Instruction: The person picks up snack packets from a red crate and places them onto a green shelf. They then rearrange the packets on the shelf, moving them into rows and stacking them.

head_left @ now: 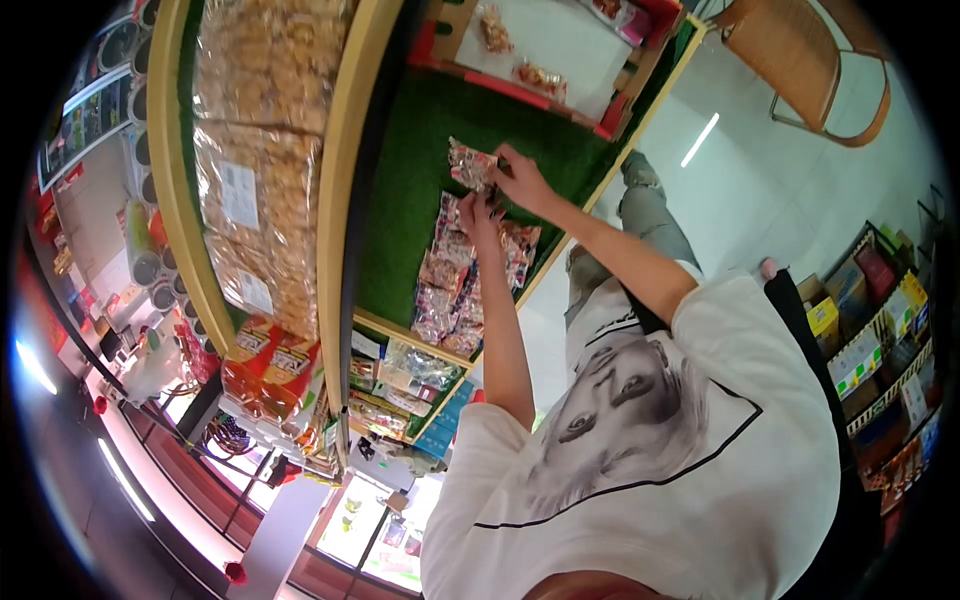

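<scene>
A small clear snack packet with red and white print is over green artificial turf. My right hand pinches its right edge between thumb and fingers. Just below, my left hand has its fingers curled at the same packet's lower corner, beside the top of a group of similar packets. Which packet its fingertips grip is partly hidden. Those grouped snack packets lie close together in rows on the turf, partly covered by my left forearm.
Above sits a red-edged cardboard tray with a few packets. Large bags of puffed snacks fill the shelf at left, behind a wooden rail. A chair stands at upper right, stocked shelves at right.
</scene>
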A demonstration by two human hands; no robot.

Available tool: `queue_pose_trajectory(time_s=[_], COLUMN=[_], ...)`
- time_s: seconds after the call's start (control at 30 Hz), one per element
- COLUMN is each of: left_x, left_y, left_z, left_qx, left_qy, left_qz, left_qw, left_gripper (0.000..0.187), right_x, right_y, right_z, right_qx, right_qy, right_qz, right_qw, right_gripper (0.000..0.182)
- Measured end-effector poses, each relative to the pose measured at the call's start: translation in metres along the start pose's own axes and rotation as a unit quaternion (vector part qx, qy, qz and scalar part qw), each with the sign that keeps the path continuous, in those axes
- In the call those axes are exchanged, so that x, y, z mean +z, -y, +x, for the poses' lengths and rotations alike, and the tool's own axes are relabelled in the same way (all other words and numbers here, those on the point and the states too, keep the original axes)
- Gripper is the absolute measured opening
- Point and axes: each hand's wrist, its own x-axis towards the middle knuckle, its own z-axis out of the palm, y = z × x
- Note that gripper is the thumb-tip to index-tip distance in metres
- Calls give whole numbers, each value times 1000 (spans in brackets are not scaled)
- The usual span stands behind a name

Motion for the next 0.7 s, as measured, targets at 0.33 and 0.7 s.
queue_pose_trajectory(time_s=[0.33, 0.7], left_x=[-70, -80], left_y=[39, 108], left_z=[9, -98], left_qx=[-78, 55], left_qy=[64, -19], left_qz=[57, 61], left_qw=[993, 996], left_gripper=[64, 40], right_x=[69, -33], right_y=[-118, -141], right_z=[14, -89], right_qx=[28, 45], right_qy=[20, 62], right_qz=[-158, -213], right_qw=[987, 974], right_gripper=[46, 42])
